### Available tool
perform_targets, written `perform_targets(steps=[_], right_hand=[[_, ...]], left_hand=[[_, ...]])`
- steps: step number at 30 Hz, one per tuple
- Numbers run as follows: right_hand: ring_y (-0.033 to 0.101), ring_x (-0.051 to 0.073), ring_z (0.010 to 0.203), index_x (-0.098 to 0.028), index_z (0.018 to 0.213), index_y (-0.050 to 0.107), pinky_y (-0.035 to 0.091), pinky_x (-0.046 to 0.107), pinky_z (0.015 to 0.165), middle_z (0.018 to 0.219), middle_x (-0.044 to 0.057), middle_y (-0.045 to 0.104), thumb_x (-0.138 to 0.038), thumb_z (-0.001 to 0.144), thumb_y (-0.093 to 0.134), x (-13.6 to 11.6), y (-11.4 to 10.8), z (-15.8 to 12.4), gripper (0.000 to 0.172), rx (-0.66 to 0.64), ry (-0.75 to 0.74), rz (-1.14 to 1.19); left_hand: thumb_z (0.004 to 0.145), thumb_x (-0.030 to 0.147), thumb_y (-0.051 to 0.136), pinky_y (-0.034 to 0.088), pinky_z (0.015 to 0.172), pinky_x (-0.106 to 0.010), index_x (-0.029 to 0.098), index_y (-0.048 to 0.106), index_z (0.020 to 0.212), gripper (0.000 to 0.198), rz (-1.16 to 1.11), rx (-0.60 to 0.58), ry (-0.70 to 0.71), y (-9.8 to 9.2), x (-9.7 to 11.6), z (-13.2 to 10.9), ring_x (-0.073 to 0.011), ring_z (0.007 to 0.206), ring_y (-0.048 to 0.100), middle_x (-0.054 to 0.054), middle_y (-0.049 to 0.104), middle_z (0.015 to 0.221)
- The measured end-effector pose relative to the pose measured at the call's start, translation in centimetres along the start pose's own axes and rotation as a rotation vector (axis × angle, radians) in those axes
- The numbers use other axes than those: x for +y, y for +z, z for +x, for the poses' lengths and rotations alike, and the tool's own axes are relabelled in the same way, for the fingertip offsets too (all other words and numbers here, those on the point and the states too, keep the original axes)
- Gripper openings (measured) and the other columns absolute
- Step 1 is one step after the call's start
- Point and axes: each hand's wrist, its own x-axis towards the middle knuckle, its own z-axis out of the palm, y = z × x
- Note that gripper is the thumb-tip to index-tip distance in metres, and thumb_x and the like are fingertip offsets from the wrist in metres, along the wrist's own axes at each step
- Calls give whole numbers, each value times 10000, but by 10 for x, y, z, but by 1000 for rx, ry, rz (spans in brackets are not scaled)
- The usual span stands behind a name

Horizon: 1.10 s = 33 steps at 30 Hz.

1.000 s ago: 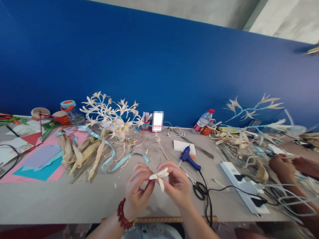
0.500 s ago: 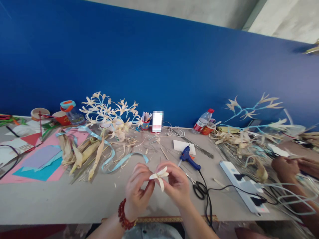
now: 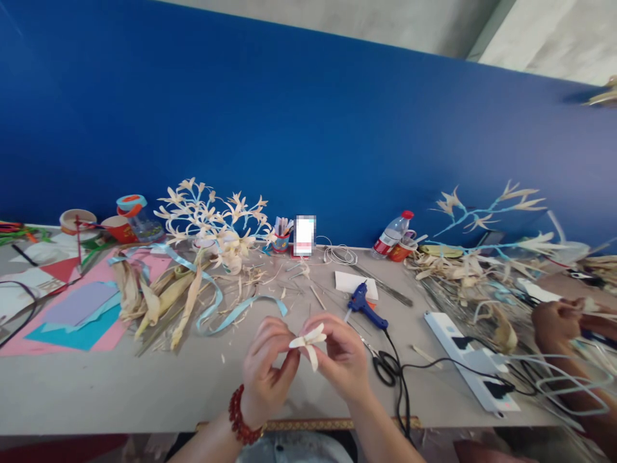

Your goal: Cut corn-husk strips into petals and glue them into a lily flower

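Note:
Between my two hands is a small cream flower (image 3: pixel 310 342) with narrow petals, apparently of corn husk. My left hand (image 3: pixel 270 360), with a red bead bracelet (image 3: pixel 240 415) at its wrist, pinches the flower from the left. From the right, my right hand (image 3: pixel 343 357) has thumb and fingers closed on it too. The flower's base is hidden by my fingers. Right of my hands lie a blue glue gun (image 3: pixel 365 307) and scissors with black handles (image 3: pixel 385 368). A light blue ribbon (image 3: pixel 250 307) curls on the table behind my left hand.
Husk flowers on blue stems (image 3: pixel 216 222) stand at the back left. Dried corn husks (image 3: pixel 168 296) lie on coloured paper (image 3: pixel 80 315). A white power strip (image 3: pixel 470 363) with cables lies to the right, near a co-worker's hands (image 3: pixel 559 325). A bottle (image 3: pixel 393 235) leans at the back.
My hands and the flower stay almost still. At the far right, the co-worker's hands have shifted slightly to the right.

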Motion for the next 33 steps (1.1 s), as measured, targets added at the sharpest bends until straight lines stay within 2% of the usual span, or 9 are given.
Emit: perform_targets(steps=[6,14,21,24,27,29,33], right_hand=[[628,218,808,-225,875,699,513,328,714,858,72,656,-262,783,725,1,0,-2,102,-17,33,15],[609,200,774,-217,833,684,502,307,685,819,62,637,-264,808,696,2,3,0,54,12,51,46],[604,197,755,-208,830,694,511,304,664,810,68,634,-346,814,695,2,3,0,139,9,62,41],[593,181,742,-221,918,695,515,292,649,884,72,630,-351,801,712,4,3,-3,176,16,82,92],[588,159,734,-250,1036,671,518,285,651,994,67,613,-326,803,715,8,3,-7,249,55,112,164],[588,145,718,-257,1065,664,512,277,642,1015,60,611,-306,836,680,11,2,-9,235,71,138,183],[576,121,637,-226,938,692,494,253,597,883,35,641,-270,892,606,14,0,-11,107,136,185,158]], left_hand=[[834,94,563,475,705,-350,197,609,874,120,-65,13,-59,2,-1,-1,-188,748,576,-32,602,738],[838,109,566,469,689,-333,202,603,866,104,-83,29,-90,4,-3,-3,-187,750,579,-31,597,740],[852,132,566,468,694,-337,201,610,868,84,-163,16,-150,3,-4,-5,-189,765,566,-42,590,753],[863,177,575,470,728,-341,203,619,849,53,-233,32,-245,4,-6,-8,-192,780,579,-41,602,772],[865,243,597,473,768,-335,194,635,844,66,-297,54,-395,5,-9,-11,-190,798,590,-44,617,796],[858,278,617,476,766,-315,184,646,831,102,-335,72,-492,5,-11,-12,-185,800,592,-44,624,798],[846,328,635,475,707,-270,171,665,777,174,-380,84,-596,4,-11,-10,-172,774,577,-38,616,768]])
